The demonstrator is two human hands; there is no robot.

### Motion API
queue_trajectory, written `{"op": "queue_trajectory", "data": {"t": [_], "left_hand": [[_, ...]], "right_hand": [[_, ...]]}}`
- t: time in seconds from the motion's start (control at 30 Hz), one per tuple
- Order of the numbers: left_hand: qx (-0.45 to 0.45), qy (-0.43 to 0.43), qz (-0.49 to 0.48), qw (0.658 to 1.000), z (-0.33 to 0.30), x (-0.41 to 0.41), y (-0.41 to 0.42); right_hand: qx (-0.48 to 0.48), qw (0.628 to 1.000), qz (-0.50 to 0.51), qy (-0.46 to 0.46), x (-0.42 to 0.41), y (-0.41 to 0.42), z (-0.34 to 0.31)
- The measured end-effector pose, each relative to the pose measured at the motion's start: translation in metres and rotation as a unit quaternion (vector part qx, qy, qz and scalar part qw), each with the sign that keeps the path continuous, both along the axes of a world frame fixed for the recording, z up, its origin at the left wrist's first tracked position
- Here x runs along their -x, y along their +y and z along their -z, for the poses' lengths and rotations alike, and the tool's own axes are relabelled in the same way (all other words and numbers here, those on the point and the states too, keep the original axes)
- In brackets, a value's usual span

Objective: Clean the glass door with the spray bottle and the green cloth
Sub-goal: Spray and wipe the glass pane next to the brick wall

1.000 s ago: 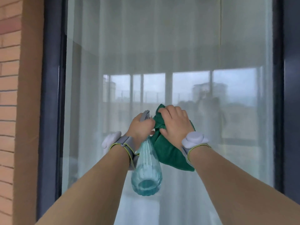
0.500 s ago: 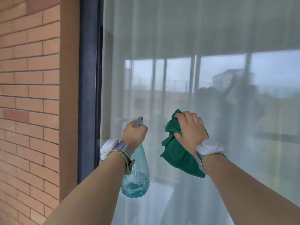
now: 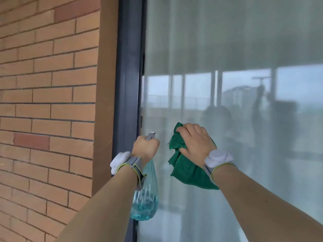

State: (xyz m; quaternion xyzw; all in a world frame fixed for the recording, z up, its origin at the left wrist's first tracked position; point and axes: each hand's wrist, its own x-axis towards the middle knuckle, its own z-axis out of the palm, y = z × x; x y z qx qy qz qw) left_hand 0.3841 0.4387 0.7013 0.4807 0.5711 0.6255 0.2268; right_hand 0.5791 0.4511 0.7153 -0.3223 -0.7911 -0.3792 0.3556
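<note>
Gripping the clear teardrop spray bottle in your left hand and bunching the green microfibre cloth under your right hand, you risk misting the dark door frame at nine o'clock rather than the glass door.

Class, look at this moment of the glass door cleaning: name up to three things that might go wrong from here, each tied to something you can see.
1. The left hand grips the spray bottle right beside the dark door frame, so spray may land on the frame or the brick wall instead of the glass.
2. The green cloth is bunched under the right hand, so it may smear and leave streaks.
3. The bottle looks less than half full and may run out.
</note>
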Motion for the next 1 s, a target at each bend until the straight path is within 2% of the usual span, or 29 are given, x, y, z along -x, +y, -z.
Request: {"op": "queue_trajectory", "data": {"t": [0.17,0.47,0.7,0.87,1.0], "left_hand": [[-0.003,0.01,0.014,1.0,0.003,0.024,0.011],[-0.003,0.072,0.06,0.996,-0.018,0.029,0.0],[-0.002,0.069,0.083,0.994,-0.02,0.042,-0.007],[-0.025,0.043,0.055,0.997,-0.01,0.07,-0.003],[-0.041,0.056,0.067,0.995,-0.009,0.083,-0.006]], "right_hand": [[0.003,1.0,0.008,0.014,0.031,0.005,0.009],[0.022,0.998,0.019,0.061,0.025,0.004,0.024],[-0.018,0.996,0.011,-0.083,0.039,0.006,0.062],[-0.013,0.979,0.011,-0.203,0.103,0.031,0.108],[-0.068,0.969,0.02,-0.238,0.121,0.051,0.11]]}}
